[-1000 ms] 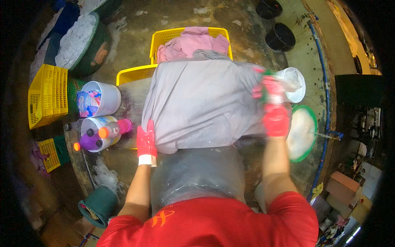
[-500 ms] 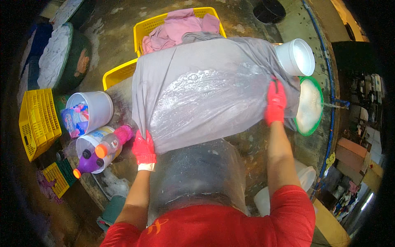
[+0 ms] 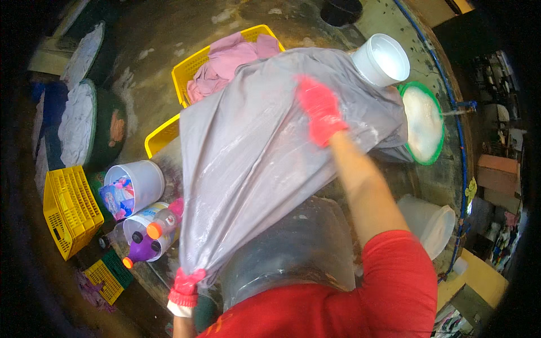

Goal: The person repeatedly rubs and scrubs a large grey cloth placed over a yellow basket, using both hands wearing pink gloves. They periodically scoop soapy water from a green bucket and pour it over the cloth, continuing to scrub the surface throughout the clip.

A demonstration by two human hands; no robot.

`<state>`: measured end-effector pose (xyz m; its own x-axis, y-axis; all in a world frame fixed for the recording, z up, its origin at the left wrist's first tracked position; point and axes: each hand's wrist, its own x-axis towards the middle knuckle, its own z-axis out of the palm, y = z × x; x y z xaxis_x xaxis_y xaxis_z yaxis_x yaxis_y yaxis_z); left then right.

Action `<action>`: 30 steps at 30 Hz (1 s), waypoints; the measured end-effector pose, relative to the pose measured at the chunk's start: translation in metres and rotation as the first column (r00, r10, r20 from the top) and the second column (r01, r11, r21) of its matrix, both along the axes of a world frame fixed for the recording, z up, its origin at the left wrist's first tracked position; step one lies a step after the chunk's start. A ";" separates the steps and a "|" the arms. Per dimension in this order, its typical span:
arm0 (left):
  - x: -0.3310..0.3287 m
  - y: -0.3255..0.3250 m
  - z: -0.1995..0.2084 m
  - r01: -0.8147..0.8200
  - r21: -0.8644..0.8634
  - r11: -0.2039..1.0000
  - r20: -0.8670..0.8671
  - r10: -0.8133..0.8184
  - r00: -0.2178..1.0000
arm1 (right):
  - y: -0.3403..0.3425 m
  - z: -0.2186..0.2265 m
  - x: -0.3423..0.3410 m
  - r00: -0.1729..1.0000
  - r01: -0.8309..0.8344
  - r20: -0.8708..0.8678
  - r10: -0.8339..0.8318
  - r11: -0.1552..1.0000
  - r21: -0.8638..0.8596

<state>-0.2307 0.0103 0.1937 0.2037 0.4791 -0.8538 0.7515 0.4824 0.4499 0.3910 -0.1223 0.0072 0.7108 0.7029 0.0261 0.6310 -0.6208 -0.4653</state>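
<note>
Yellow crate [image 3: 76, 208] far left; black bucket [image 3: 341, 12] at top; blue pipe [image 3: 434, 54] down right side.

Cloth [image 3: 253, 141] mid-scene; garments [image 3: 225, 65] in crate [image 3: 181, 79] beyond. Left: two pails [image 3: 153, 183], bottles [image 3: 143, 248] by the nearer. Right: basin [image 3: 442, 127], another pail [image 3: 368, 63] just behind.

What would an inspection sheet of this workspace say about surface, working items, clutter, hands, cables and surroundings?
Surface: worktop, mostly hidden beneath the gray cloth.
Job's things: gray cloth, spread out, with whitish streaks.
Clutter: left, a white bucket with a colorful packet at its mouth and an orange-capped purple bottle; right, a green-rimmed basin of whitish contents.
Hands: gloved left hand grips the cloth's near-left corner; gloved right hand is over the cloth, blurred, so anything held cannot be told.
Cables: nothing seen.
Surroundings: yellow crate holding pink fabric; blue pipe at right.
</note>
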 end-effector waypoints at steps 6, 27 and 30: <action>0.144 0.030 -0.086 0.563 0.783 0.266 -0.215 -0.733 0.646 | -0.016 -0.032 -0.078 0.997 0.024 0.074 -0.029 0.997 0.068; 0.176 0.016 -0.149 0.444 0.277 0.852 -0.381 -0.326 0.865 | 0.028 0.044 -0.252 0.568 -0.458 -0.648 0.507 0.849 0.263; 0.115 0.033 -0.162 0.500 0.322 0.804 -0.458 -0.330 0.825 | -0.013 0.014 -0.175 0.756 -0.643 -0.131 0.641 0.765 0.035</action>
